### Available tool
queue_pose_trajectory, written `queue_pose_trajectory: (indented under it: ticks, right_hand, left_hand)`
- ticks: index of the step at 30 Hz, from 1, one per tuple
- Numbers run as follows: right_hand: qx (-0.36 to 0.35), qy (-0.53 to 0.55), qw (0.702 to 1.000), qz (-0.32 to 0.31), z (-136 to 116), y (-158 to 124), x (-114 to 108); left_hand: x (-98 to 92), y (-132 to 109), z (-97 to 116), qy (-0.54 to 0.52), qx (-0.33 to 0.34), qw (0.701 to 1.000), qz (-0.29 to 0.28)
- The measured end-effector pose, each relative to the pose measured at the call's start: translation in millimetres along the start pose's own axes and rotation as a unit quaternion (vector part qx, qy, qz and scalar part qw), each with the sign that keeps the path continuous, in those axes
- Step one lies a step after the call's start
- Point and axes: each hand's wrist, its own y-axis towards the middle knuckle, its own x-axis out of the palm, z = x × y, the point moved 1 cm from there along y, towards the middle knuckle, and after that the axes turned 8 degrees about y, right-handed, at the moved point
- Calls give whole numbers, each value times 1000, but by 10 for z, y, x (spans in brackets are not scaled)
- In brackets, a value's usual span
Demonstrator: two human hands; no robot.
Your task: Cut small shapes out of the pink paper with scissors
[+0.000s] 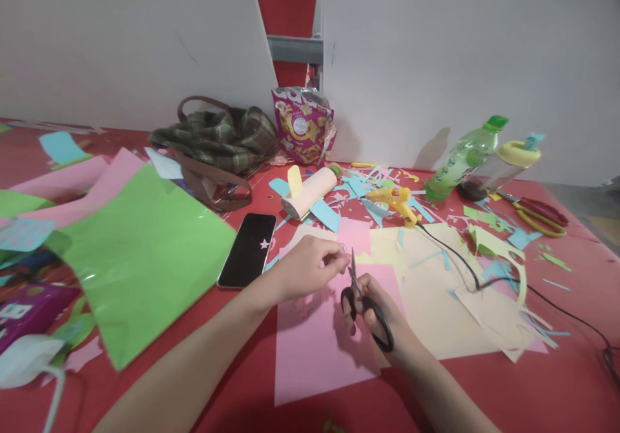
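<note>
My right hand [385,307] has its fingers through the loops of black-handled scissors [384,329]. Their blades point up and away, right beside the fingertips of my left hand [307,265]. That hand is closed in a pinch; whatever lies in it is too small to make out. Below both hands a pink sheet of paper [324,362] lies on the red table. To the left is a dark phone [247,252] with a small pink star [264,243] on its screen. Beyond my hands lies a paper-covered tube [312,190] with blue and yellow paper tabs.
A yellow glue gun [394,200] trails a black cord rightward across cream sheets [431,304]. Green paper [155,258] covers the left. Behind stand a plaid bag [217,139], snack pouch [303,126], green bottle [465,158] and yellow-rimmed clear cup [506,165]. Other scissors [540,213] lie far right among paper scraps.
</note>
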Motion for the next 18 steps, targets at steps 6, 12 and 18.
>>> queue_pose_trajectory:
  ticks: [6,12,18]
  right_hand:
    - [-7,7,1000,-6,-5,-1,11]
    - [-10,12,1000,-9,1,7,9]
    - [-25,21,999,-11,31,21,-17]
  left_hand:
    - [-13,3,17,-19,-14,1000,3]
    - [-13,8,15,-23,-22,1000,4]
    - [-26,13,24,-36,-22,999,9]
